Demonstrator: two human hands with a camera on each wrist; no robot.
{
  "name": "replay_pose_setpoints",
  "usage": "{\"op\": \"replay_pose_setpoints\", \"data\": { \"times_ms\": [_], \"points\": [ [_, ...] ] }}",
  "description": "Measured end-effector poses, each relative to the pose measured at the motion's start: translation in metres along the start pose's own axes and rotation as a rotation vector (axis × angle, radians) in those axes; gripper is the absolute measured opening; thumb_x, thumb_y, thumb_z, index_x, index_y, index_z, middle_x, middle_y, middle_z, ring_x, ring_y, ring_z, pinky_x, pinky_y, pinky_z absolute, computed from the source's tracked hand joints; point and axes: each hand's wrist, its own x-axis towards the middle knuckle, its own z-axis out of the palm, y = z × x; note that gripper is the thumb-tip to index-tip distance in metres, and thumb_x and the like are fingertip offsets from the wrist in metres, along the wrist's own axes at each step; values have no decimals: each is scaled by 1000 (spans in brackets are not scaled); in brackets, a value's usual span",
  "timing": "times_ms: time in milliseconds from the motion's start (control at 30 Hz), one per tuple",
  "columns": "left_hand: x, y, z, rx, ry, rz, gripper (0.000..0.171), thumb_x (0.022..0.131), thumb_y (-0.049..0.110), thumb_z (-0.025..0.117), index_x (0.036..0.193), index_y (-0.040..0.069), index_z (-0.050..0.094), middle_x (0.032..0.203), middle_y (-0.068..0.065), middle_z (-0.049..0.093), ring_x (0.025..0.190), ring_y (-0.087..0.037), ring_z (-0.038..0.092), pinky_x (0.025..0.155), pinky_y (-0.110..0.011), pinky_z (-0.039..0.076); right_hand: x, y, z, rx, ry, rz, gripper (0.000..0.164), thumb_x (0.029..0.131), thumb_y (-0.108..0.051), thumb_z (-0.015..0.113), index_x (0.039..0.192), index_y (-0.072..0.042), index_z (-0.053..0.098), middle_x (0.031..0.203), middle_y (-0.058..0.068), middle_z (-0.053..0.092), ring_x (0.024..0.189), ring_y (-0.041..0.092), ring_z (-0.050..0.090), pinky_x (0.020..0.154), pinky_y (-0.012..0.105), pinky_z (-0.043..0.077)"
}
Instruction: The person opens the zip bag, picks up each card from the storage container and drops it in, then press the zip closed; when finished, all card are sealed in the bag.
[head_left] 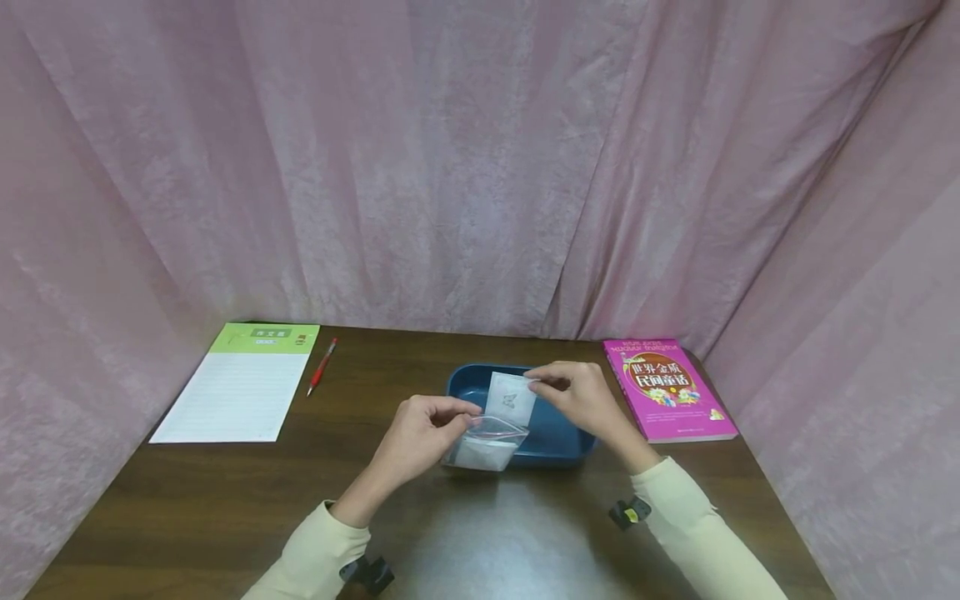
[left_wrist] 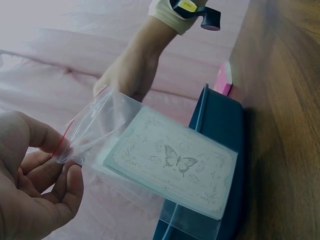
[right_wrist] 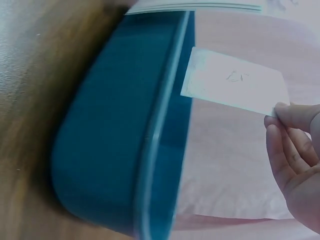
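My left hand pinches the red-lined top edge of a clear zip bag. Inside the bag lies a stack of pale cards, the front one printed with a butterfly. My right hand holds a single pale card by its corner between thumb and fingers; a small butterfly print shows on it. In the head view this card stands just behind the bag's mouth. Both are above a blue plastic bin; the bag covers the bin's front left part.
On the left of the wooden table lie a lined writing pad with a green header and a red pen. A pink book lies at the right. Pink curtains surround the back and sides.
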Motion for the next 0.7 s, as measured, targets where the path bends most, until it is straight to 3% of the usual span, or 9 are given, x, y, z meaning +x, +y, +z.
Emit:
{"op": "replay_pose_setpoints", "data": {
  "times_ms": [233,433,700],
  "points": [
    [0,-2,1,-16,-2,-4,17,93,8,68,101,15,82,91,5,79,86,-9,73,67,-23,52,1,-16,-13,-12,44,-84,20,85,-7,83,103,-14,82,95,-1,78,75,9,68,62,25,56],
    [-1,-2,0,-13,-1,-2,16,93,8,69,102,12,82,91,4,79,84,-11,72,65,-23,51,1,-35,-24,14,98,-150,24,83,-3,83,105,-11,82,98,0,78,88,13,74,72,28,59],
    [0,-1,-1,5,7,-9,15,92,9,70,100,13,82,89,6,78,79,-10,69,63,-23,50,-3,-55,-35,13,181,-226,28,79,1,85,105,-11,81,100,-1,78,90,14,74,77,17,55]
  ]
}}
